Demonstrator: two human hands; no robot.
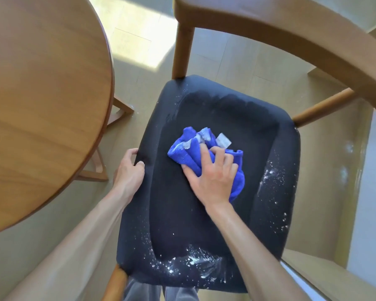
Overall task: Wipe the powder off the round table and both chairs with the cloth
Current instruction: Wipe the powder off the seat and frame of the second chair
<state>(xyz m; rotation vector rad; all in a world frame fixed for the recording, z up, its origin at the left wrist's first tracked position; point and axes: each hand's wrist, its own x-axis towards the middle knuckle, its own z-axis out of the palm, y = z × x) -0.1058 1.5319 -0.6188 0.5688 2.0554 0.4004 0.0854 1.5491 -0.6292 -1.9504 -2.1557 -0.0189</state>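
A wooden chair with a dark navy seat cushion [237,118] fills the middle of the head view. My right hand [213,177] presses a crumpled blue cloth [187,151] with a white tag onto the middle of the cushion. My left hand [129,168] grips the cushion's left edge. White powder [195,262] is scattered along the near edge, and more powder lies at the right edge. The round wooden table [41,94] stands to the left, its top bare where visible.
The chair's curved wooden backrest [313,35] arches over the top right. Table legs [96,166] stand on the beige tiled floor [237,57] between table and chair. A pale ledge or wall base runs along the right side.
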